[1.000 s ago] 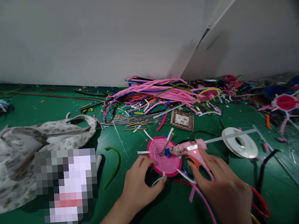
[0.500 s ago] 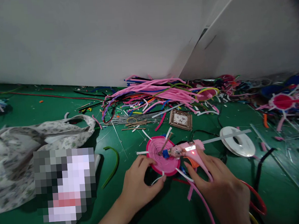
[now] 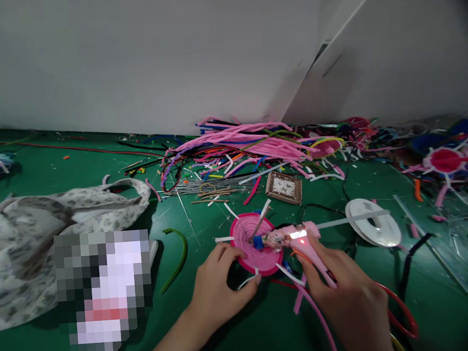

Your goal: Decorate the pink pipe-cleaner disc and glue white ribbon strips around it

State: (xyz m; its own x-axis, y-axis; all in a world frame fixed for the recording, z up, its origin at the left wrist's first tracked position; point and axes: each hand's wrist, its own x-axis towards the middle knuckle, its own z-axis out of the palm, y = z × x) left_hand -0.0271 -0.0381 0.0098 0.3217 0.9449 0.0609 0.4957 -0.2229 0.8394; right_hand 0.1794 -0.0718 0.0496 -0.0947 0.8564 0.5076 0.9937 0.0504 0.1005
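A pink coiled disc with white strips sticking out around its rim lies in front of me. My left hand pinches its lower left edge between thumb and fingers. My right hand is wrapped round a pink hot glue gun, with a finger over its orange trigger. A translucent glue stick juts from the gun's back end. The nozzle, with blue material round it, points at the disc's middle, where a thin brown stick leans. Whether the nozzle touches the disc I cannot tell.
Behind lies a heap of pink fuzzy stems. A small brown frame and a white spool sit beyond the disc. At left are floral cloth, a blurred-out bright object and a green stem.
My right hand has closed further on the glue gun, and less of the orange trigger shows. The left hand keeps its hold on the disc. The view has shifted very slightly.
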